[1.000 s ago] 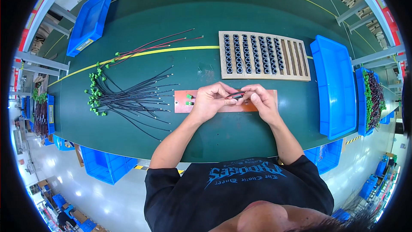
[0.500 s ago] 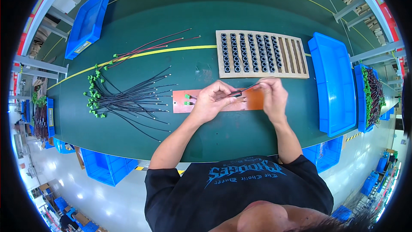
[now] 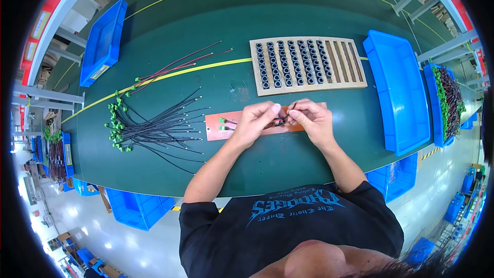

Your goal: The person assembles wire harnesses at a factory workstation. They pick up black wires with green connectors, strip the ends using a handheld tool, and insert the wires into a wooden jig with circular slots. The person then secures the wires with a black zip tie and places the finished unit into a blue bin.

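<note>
My left hand [image 3: 256, 121] and my right hand [image 3: 310, 118] meet over an orange-brown board [image 3: 214, 125] on the green table. Both pinch a thin black wire [image 3: 284, 118] with a small dark ring on it, held between the fingertips. Green connectors [image 3: 222, 124] on that wire's end lie on the board to the left of my left hand. A wooden slatted tray [image 3: 343, 62] holding rows of dark ring cores [image 3: 290, 64] stands just beyond my hands.
A bundle of black wires with green connectors [image 3: 149, 128] lies to the left, red wires [image 3: 180, 64] above it. Blue bins: one far left [image 3: 103, 41], one right [image 3: 399, 90], another at the right edge with wires [image 3: 446, 98].
My right hand moved out toward the right, drawing the wire along, then came back close to my left hand. My left hand stayed over the board.
</note>
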`<state>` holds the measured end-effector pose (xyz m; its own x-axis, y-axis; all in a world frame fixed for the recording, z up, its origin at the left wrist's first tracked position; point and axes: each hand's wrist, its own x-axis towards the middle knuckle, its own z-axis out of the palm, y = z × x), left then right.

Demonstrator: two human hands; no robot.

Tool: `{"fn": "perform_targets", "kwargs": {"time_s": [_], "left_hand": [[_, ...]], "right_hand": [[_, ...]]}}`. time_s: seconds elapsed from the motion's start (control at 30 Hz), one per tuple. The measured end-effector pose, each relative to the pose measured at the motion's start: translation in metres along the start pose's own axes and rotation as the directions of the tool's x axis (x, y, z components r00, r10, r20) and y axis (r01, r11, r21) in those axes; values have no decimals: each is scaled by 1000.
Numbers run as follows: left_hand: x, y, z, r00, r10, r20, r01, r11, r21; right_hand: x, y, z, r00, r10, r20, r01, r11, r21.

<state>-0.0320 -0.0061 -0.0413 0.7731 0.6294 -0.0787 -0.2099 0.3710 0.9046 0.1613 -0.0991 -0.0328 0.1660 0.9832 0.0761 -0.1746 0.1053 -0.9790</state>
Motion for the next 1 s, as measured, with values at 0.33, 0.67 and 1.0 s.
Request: {"fn": "perform_targets", "kwargs": {"time_s": [0.33, 0.67, 1.0], "left_hand": [[17, -6, 2, 997, -74, 26, 75, 997, -32], [10, -5, 11, 999, -8, -52, 10, 999, 32], [7, -10, 17, 992, 91, -92, -84, 994, 74]], "right_hand": [[3, 11, -6, 997, -68, -28, 66, 996, -59], [1, 17, -4, 999, 30, -41, -30, 999, 15], [2, 15, -2, 998, 2, -59, -1, 1000, 24]]}}
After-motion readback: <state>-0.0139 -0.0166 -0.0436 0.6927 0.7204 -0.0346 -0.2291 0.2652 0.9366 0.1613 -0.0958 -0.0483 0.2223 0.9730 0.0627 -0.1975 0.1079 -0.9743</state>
